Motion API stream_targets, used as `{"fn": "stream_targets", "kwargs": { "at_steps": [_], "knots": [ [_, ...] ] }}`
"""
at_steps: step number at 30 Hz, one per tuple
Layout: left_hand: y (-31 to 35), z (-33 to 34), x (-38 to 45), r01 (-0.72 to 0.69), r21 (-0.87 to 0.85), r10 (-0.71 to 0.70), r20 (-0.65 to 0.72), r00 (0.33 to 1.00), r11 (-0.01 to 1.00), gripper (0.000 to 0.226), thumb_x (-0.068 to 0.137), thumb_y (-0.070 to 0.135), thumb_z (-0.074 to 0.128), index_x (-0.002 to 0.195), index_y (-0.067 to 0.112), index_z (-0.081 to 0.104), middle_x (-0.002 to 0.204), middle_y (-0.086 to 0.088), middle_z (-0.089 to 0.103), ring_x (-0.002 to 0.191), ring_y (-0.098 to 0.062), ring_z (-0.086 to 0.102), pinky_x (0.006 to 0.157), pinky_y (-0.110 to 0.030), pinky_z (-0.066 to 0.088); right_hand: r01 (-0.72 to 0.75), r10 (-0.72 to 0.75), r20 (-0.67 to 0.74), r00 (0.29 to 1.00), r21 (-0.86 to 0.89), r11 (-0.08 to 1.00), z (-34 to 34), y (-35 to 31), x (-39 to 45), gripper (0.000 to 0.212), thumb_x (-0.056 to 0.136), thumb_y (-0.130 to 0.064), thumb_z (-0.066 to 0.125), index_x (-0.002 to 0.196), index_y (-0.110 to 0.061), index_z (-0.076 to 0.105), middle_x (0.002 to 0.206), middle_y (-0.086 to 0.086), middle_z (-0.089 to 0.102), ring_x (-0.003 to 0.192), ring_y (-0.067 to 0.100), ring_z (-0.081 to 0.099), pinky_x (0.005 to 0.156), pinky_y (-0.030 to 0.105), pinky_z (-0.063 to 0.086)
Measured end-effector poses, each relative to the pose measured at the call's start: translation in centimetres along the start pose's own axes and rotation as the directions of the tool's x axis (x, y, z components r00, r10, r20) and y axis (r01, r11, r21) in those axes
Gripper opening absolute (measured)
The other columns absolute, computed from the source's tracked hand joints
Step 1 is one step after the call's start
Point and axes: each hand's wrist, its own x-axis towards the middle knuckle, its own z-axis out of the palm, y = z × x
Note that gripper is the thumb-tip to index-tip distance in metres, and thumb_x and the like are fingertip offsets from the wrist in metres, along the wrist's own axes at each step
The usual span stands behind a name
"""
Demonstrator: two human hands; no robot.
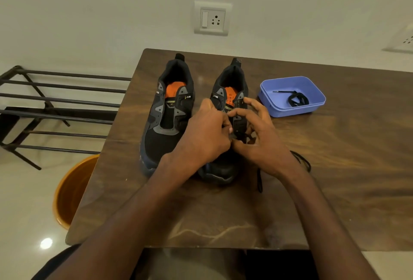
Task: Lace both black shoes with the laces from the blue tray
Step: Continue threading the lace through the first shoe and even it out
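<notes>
Both hands work over the right black shoe (230,105) on the wooden table (335,168). Left hand (205,136) has its fingers curled, pinching a black lace (260,179) at the lower eyelets. Right hand (259,136) pinches the same lace with thumb and forefinger, its other fingers spread, and the loose end trails on the table beside that wrist. Just beside, the left black shoe (165,118) sits unlaced. Further right, a blue tray (274,85) holds a second coiled lace (297,99).
</notes>
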Motion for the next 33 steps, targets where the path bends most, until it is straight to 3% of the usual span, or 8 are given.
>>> {"fn": "stream_targets", "kwargs": {
  "at_steps": [2, 5, 8, 15, 23, 27, 30, 33],
  "knots": [
    [0.0, 0.1, -0.2, -0.016, 0.004, 0.016, -0.044, 0.999, 1.000, 0.005, 0.097, 0.025, 0.069, 0.101, 0.022, 0.070, 0.113, 0.002, 0.040, 0.085, -0.006, 0.047, 0.066, -0.014, 0.038, 0.010, -0.010, -0.016, 1.000, -0.031, 0.999, 0.0, -0.1, 0.0, 0.058, 0.084, -0.016, 0.082, 0.130, -0.042, 0.058, 0.161, -0.014, 0.019, 0.104, -0.013, 0.053, 0.080, 0.004, 0.046],
    [-0.3, 0.0, -0.4, -0.029, 0.034, 0.032, -0.081, 0.996, 0.999, 0.007, 0.099, 0.028, 0.067, 0.103, 0.023, 0.071, 0.113, 0.002, 0.043, 0.088, -0.006, 0.048, 0.066, -0.013, 0.035, 0.028, -0.031, -0.036, 0.999, -0.090, 0.996, 0.4, 0.1, 0.2, 0.053, 0.085, -0.028, 0.081, 0.130, -0.042, 0.057, 0.162, -0.013, 0.019, 0.134, -0.002, 0.038, 0.091, 0.006, 0.040],
    [-0.9, -0.3, -0.1, -0.046, 0.020, 0.047, -0.075, 0.996, 0.999, 0.008, 0.097, 0.028, 0.069, 0.099, 0.024, 0.076, 0.114, 0.002, 0.057, 0.098, -0.008, 0.057, 0.083, -0.024, 0.050, 0.022, -0.027, -0.044, 0.999, -0.111, 0.994, 0.6, 0.3, 0.3, 0.052, 0.082, -0.035, 0.082, 0.127, -0.041, 0.057, 0.162, -0.011, 0.019, 0.138, 0.003, 0.029, 0.097, 0.014, 0.037],
    [-1.3, -1.4, -0.5, -0.106, -0.016, 0.100, -0.220, 0.970, 0.994, 0.005, 0.089, 0.028, 0.074, 0.094, 0.026, 0.073, 0.109, 0.004, 0.057, 0.093, -0.006, 0.055, 0.081, -0.023, 0.050, -0.004, -0.004, -0.064, 0.998, -0.122, 0.992, 0.0, 0.1, 0.2, 0.054, 0.075, -0.037, 0.088, 0.118, -0.040, 0.056, 0.155, -0.011, 0.025, 0.124, 0.015, 0.049, 0.083, 0.014, 0.044],
    [-2.9, -5.3, -1.0, -0.219, -0.574, -0.165, -0.542, 0.824, 0.789, 0.020, 0.106, 0.020, 0.055, 0.115, 0.005, 0.065, 0.104, -0.004, 0.074, 0.096, -0.014, 0.075, 0.081, -0.031, 0.063, -0.007, 0.005, -0.019, 1.000, -0.112, 0.994, -0.3, -0.2, 0.2, 0.051, 0.074, -0.036, 0.089, 0.115, -0.041, 0.059, 0.153, -0.015, 0.027, 0.128, 0.014, 0.047, 0.087, 0.017, 0.046],
    [-2.1, -3.9, -1.3, -0.209, -0.300, 0.049, -0.463, 0.885, 0.931, 0.017, 0.103, 0.024, 0.057, 0.114, 0.015, 0.066, 0.102, 0.004, 0.069, 0.092, -0.011, 0.069, 0.079, -0.027, 0.060, 0.098, -0.149, -0.227, 0.962, -0.222, 0.970, 1.0, -1.1, 0.5, 0.039, 0.088, -0.040, 0.076, 0.124, -0.033, 0.065, 0.150, -0.012, 0.040, 0.136, 0.014, 0.044, 0.105, 0.035, 0.045],
    [-1.6, -1.9, -1.2, -0.254, -0.224, 0.141, -0.425, 0.894, 0.941, 0.013, 0.100, 0.019, 0.063, 0.111, 0.013, 0.069, 0.100, 0.006, 0.067, 0.089, -0.007, 0.067, 0.080, -0.023, 0.058, 0.151, -0.132, -0.325, 0.936, 0.034, 0.988, 1.9, -2.2, 0.7, 0.025, 0.097, -0.025, 0.070, 0.121, -0.020, 0.071, 0.122, -0.007, 0.069, 0.113, 0.010, 0.066, 0.095, 0.039, 0.057],
    [-1.7, -1.3, -1.1, -0.235, -0.212, 0.113, -0.466, 0.878, 0.949, 0.010, 0.099, 0.021, 0.064, 0.106, 0.015, 0.069, 0.094, 0.005, 0.068, 0.085, -0.011, 0.067, 0.076, -0.029, 0.058, 0.078, 0.011, -0.226, 0.974, 0.383, 0.920, 2.2, -3.5, 0.4, 0.021, 0.102, -0.004, 0.057, 0.114, -0.010, 0.073, 0.094, 0.001, 0.079, 0.093, 0.012, 0.075, 0.088, 0.028, 0.059]
  ]
}}
